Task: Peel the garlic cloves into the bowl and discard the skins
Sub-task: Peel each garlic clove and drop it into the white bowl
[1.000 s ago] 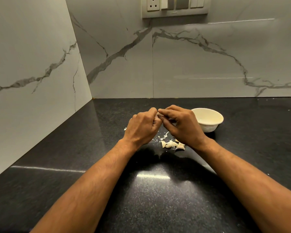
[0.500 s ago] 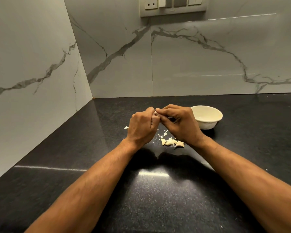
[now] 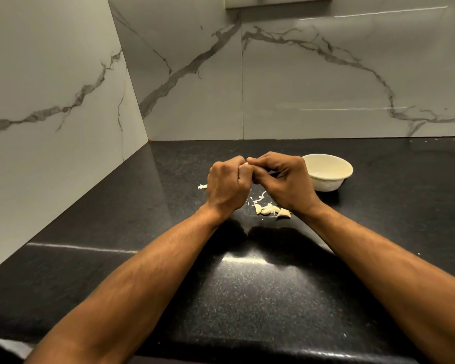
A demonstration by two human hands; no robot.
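Pinching one garlic clove [image 3: 246, 163] at frame centre: left hand [image 3: 227, 183] and right hand [image 3: 284, 179], fingers curled; bowl [image 3: 326, 170] just right of right hand.

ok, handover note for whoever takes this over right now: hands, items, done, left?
Left hand: fingers curled, pinching a small pale garlic clove held above the counter.
Right hand: fingertips pinching the same clove, both hands together.
Round cream bowl: on the black speckled countertop, right of the hands; contents cannot be seen.
Loose cloves and skin scraps: on the counter beneath the hands; one white skin flake sits left of the left hand.
Done: some skins already shed.
Left: finish this clove, peel the pile, discard the skins.
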